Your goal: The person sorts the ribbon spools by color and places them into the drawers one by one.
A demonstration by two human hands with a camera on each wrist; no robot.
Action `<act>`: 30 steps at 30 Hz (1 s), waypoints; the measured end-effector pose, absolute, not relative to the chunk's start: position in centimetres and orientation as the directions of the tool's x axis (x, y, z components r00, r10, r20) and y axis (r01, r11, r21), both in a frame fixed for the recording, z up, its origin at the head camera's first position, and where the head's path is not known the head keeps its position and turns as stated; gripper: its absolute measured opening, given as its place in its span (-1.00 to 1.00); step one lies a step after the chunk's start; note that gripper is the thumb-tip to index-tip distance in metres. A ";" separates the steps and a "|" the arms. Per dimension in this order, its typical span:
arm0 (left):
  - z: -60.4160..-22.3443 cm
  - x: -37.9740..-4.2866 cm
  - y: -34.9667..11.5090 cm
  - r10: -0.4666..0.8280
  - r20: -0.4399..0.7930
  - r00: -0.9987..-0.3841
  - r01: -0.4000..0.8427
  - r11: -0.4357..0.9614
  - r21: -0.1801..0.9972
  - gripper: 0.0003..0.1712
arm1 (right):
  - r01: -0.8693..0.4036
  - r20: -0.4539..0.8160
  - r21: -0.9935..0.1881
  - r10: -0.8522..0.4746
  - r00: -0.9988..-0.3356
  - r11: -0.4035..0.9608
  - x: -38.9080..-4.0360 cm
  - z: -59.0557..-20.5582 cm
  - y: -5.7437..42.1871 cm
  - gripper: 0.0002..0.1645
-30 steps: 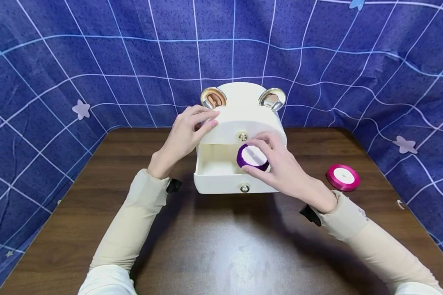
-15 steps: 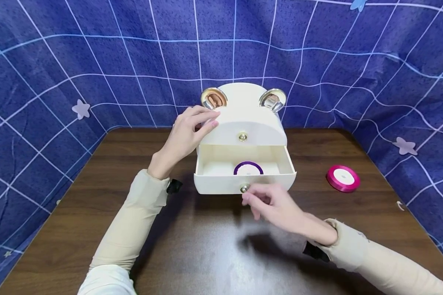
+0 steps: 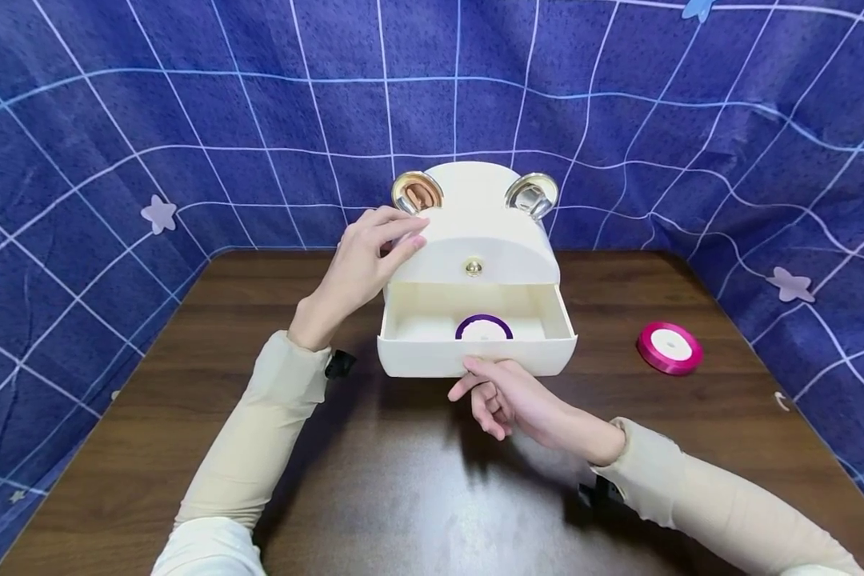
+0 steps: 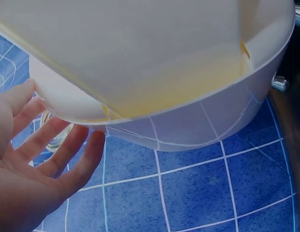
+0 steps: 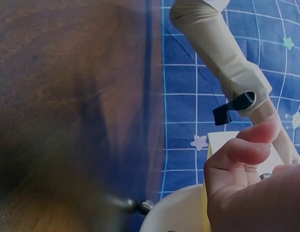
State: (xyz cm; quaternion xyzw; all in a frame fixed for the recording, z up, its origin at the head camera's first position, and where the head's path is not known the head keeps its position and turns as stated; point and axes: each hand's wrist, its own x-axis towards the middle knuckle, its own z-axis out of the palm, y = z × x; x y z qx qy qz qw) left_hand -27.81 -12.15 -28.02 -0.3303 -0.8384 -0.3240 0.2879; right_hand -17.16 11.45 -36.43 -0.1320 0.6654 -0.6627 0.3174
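Observation:
A white drawer box [image 3: 486,228] with two shiny ear shapes on top stands at the table's back. Its lower drawer [image 3: 418,358] is pulled out, and a purple ribbon roll [image 3: 485,328] with a white centre lies inside, partly hidden by the drawer front. My left hand [image 3: 360,256] rests its relaxed fingertips on the upper left of the box; in the left wrist view the fingers [image 4: 72,150] are spread along its edge. My right hand [image 3: 518,400] has thumb and index finger at the lower drawer's knob, which they hide, the other fingers curled below.
A pink ribbon roll [image 3: 670,349] lies on the brown wooden table [image 3: 418,496] to the right. The upper drawer's gold knob [image 3: 474,267] faces forward. A blue gridded cloth [image 3: 259,112] hangs behind and at the sides.
My right hand set the purple ribbon roll down in the drawer, let go and moved down to the lower knob. The drawer front has shifted in very slightly. The left hand stays put.

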 end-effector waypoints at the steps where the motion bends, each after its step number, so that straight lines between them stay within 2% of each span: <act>1: -28.0 -27.8 -12.2 0.366 0.700 -0.613 0.742 0.571 0.351 -0.68 | 0.238 -0.244 -0.967 -0.594 -0.766 0.091 -17.2 -36.4 11.4 -0.33; 19: -28.2 -28.0 -12.1 0.368 0.704 -0.607 0.745 0.572 0.343 -0.69 | 0.213 -0.232 -0.972 -0.575 -0.785 0.102 -18.8 -36.3 11.0 -0.39; 30: -28.2 -28.1 -12.1 0.366 0.711 -0.600 0.749 0.571 0.338 -0.69 | 0.191 -0.223 -0.975 -0.574 -0.788 0.116 -20.3 -36.2 11.1 -0.31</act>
